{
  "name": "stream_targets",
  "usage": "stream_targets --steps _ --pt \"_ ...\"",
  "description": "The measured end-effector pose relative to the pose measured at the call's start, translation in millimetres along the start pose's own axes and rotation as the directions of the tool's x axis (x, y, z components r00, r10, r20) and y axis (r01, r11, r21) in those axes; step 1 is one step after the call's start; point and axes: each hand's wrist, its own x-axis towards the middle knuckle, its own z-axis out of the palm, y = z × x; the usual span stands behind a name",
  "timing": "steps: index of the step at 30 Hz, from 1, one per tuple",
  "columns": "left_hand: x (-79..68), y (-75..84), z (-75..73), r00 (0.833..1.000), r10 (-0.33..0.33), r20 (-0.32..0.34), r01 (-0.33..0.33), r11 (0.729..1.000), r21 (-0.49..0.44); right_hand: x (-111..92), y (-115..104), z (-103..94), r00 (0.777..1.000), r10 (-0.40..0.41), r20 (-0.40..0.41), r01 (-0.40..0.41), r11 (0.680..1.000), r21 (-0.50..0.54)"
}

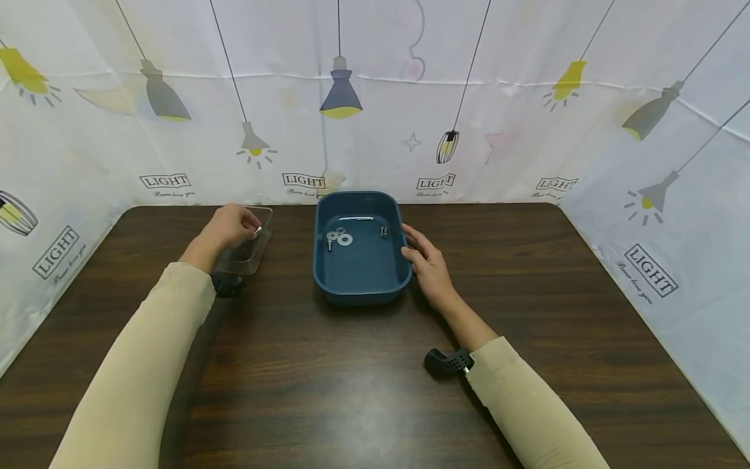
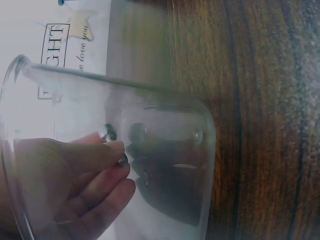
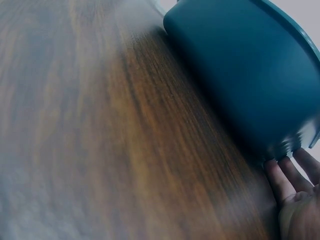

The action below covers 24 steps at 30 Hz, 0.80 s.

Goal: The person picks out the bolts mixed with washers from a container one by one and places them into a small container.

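My left hand [image 1: 225,228] is over the clear plastic container [image 1: 253,266] at the left. Its thumb and fingers pinch a small metal fastener [image 2: 122,160], mostly covered by the fingertips. In the middle stands a blue bin [image 1: 363,280]. My right hand [image 1: 430,270] touches the bin's right side, thumb at the rim; the right wrist view has its extended fingers [image 3: 280,181] against the outer wall. Inside the bin lie flat washers [image 1: 344,240], a small screw [image 1: 329,245], a slim metal rod [image 1: 356,219] and short metal fasteners [image 1: 383,232] near the right wall.
Both containers stand toward the back of a dark wood-grain table [image 1: 351,378]. A white curtain [image 1: 375,150] printed with lamps hangs right behind the table's far edge and along both sides.
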Motion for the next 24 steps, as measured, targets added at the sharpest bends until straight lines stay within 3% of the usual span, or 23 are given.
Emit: stream_targets --steps 10,24 --pt "-0.2 -1.7 3.7 0.998 0.036 -0.043 -0.035 0.999 0.023 -0.1 0.2 -0.2 1.0 0.001 -0.006 -0.001 1.0 0.002" --pt "1.1 -4.5 8.3 0.998 0.035 -0.047 -0.033 0.999 0.041 -0.1 0.2 0.5 1.0 -0.004 -0.01 0.004 1.0 0.011"
